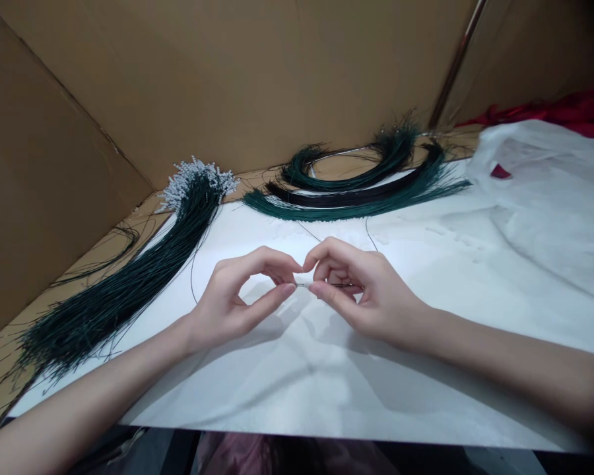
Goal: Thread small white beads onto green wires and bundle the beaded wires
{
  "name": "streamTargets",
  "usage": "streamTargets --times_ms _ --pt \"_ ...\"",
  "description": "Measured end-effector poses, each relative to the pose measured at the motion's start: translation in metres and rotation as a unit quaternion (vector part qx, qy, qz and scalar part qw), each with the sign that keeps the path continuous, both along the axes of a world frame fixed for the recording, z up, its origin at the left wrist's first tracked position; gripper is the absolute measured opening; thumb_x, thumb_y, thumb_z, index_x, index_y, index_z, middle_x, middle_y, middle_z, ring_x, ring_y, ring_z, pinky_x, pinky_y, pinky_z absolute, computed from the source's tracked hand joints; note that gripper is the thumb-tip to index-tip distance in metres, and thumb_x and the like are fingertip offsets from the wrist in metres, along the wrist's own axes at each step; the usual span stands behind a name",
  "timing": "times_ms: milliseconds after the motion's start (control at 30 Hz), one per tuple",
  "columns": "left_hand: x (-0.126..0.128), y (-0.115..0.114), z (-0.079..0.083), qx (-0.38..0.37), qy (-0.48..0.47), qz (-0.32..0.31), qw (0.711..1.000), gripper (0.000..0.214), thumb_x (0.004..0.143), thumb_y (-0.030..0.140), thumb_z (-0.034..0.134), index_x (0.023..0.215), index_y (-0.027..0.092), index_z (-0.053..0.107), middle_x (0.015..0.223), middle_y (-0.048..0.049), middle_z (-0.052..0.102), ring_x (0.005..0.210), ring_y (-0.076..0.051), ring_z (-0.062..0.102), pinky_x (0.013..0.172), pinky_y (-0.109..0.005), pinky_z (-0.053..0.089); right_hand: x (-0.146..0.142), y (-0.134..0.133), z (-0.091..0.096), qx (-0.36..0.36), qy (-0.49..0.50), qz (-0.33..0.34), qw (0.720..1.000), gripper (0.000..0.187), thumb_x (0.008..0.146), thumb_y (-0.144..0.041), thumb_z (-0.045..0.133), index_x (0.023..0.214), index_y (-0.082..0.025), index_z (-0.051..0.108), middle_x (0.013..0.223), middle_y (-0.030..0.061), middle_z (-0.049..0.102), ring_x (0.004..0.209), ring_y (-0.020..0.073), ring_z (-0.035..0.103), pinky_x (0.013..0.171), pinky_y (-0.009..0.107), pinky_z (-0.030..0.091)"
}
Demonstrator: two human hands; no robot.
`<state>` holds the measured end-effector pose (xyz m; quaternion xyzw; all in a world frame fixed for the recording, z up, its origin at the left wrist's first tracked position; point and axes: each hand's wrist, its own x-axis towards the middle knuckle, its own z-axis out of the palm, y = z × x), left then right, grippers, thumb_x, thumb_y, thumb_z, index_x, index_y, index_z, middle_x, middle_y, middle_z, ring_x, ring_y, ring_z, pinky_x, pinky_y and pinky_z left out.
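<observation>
while the left hand (245, 287) and the right hand (371, 284) met over the middle of the worktop (327, 409), the tips of their forefingers came together and both pinched a thin dark strand (299, 285). the strand lay level in the short gap between the thumbs, about midway between the near and far edges, and showed again inside the right hand's curled fingers. whether it was one piece or a doubled one could not be told.

along the left edge, a long green bundle (129, 284) pointed its white tips (195, 185) toward the far left corner; those pieces looked done. by the far edge lay a curved green bundle (346, 213), a black bundle (346, 198) and a looped bundle (346, 179), none showing white tips, so they were probably what was left. judged from that, the work stood partway, and the piece in the fingers seemed unfinished, though its ends were hidden.

a white plastic bag (539, 165) spread over the far right corner, with red cloth (569, 113) behind it.
</observation>
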<state>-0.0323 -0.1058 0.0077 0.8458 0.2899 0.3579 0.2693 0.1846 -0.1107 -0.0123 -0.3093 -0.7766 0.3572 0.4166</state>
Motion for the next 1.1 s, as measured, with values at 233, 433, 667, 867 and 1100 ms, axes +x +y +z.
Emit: streamTargets --times_ms 233,433,667,867,1100 --pt "0.003 -0.0003 -0.0031 -0.018 -0.019 -0.013 1.0 0.024 0.087 0.009 0.066 0.108 0.019 0.064 0.095 -0.0046 0.07 0.085 -0.014 0.066 0.078 -0.026 0.054 -0.001 0.0007 0.0003 0.044 -0.039 -0.041 0.997 0.005 0.084 -0.016 0.06 0.089 -0.016 0.062 0.063 -0.0056 0.049 0.049 0.0055 0.035 0.046 0.02 0.03" --pt "0.003 -0.0008 -0.0023 -0.02 -0.019 -0.012 1.0 0.021 0.088 0.012 0.066 0.107 0.019 0.064 0.093 -0.0051 0.071 0.084 -0.015 0.066 0.078 -0.028 0.055 -0.0016 0.0009 0.0 0.073 -0.05 -0.036 0.995 0.008 0.079 -0.011 0.058 0.083 -0.015 0.063 0.061 -0.0057 0.047 0.051 0.0059 0.037 0.05 0.02 0.032" --pt "0.0019 -0.0003 -0.0021 -0.025 -0.02 -0.017 0.999 0.025 0.087 0.009 0.066 0.109 0.019 0.064 0.095 -0.0044 0.07 0.085 -0.014 0.066 0.078 -0.026 0.054 0.0019 0.0009 0.0023 0.061 -0.041 0.001 0.997 0.024 0.071 -0.007 0.045 0.087 -0.014 0.062 0.064 -0.0035 0.048 0.053 0.0077 0.038 0.051 0.021 0.034" --pt "0.002 -0.0013 -0.0015 -0.029 -0.022 -0.02 0.999 0.023 0.087 0.01 0.066 0.108 0.019 0.064 0.095 -0.0046 0.07 0.085 -0.014 0.066 0.078 -0.027 0.055 0.0017 0.0027 0.0015 0.068 -0.044 -0.002 0.997 0.02 0.073 -0.008 0.046 0.085 -0.015 0.061 0.064 -0.004 0.049 0.052 0.0072 0.038 0.051 0.02 0.033" --pt "0.001 0.0006 -0.0028 -0.034 -0.018 -0.021 0.999 0.025 0.087 0.009 0.066 0.109 0.019 0.064 0.095 -0.005 0.07 0.084 -0.015 0.066 0.079 -0.027 0.055 0.0015 0.0009 0.003 0.079 -0.045 0.004 0.996 0.017 0.074 -0.007 0.05 0.084 -0.016 0.061 0.063 -0.0051 0.048 0.052 0.0068 0.036 0.052 0.021 0.031"
